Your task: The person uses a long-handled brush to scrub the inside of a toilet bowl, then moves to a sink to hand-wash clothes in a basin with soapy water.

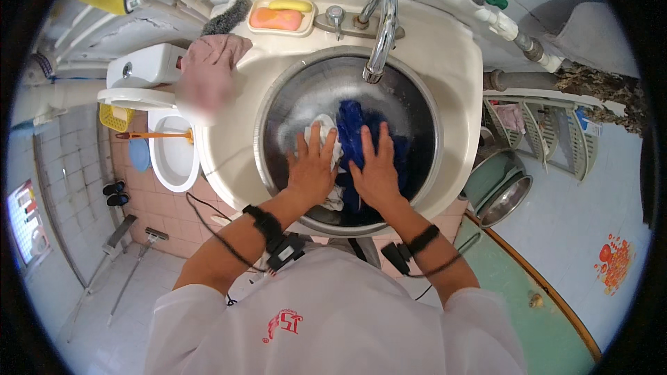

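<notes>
Both my hands are down inside a round metal sink basin (278,107). My left hand (313,170) lies palm down with its fingers stretched forward over a white cloth (333,199), which shows beside and below it. On a wet-looking dark blue cloth (351,125) rests my right hand (379,173), fingers spread and pointing away from me. The blue cloth bunches up between the two hands, and part of it spreads right. My palms hide how the cloths lie beneath them. Above the basin's far edge hangs a chrome faucet (384,35).
On the cream countertop (455,83) sit a soap dish with soap bars (278,19), a dark scrubber (228,17) and a pink cloth (212,62). A toilet (174,146) stands at the left. Stacked basins (504,187) and a rack (545,132) are at the right.
</notes>
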Action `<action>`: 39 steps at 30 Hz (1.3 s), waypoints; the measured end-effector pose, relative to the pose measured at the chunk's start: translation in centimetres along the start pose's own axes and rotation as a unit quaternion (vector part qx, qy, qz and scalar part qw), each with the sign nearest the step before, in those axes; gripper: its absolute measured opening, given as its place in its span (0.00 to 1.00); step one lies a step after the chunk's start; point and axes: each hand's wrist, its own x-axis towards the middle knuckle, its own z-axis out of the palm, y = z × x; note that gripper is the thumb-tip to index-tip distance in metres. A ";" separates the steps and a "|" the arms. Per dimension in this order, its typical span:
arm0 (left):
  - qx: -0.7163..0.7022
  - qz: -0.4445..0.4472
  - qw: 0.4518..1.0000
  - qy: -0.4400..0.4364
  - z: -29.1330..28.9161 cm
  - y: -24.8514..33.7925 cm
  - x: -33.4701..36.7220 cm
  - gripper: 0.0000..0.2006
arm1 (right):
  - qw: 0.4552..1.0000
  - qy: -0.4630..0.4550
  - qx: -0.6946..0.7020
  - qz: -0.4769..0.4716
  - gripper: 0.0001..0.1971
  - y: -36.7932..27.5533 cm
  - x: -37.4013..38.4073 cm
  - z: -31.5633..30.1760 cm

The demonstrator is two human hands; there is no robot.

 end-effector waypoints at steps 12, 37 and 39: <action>-0.024 -0.019 0.963 -0.267 3.0 -5.4 14.2 0.26 | 0.983 -0.151 -0.022 0.102 0.27 2.6 14.0 1.6; -0.028 -0.062 0.995 -0.076 3.3 -3.0 11.4 0.20 | 0.987 -0.124 -0.054 0.089 0.18 2.9 11.1 4.6; 0.030 -0.028 0.983 -0.181 1.9 -4.4 13.2 0.20 | 0.988 -0.126 -0.019 0.091 0.21 2.4 13.5 3.3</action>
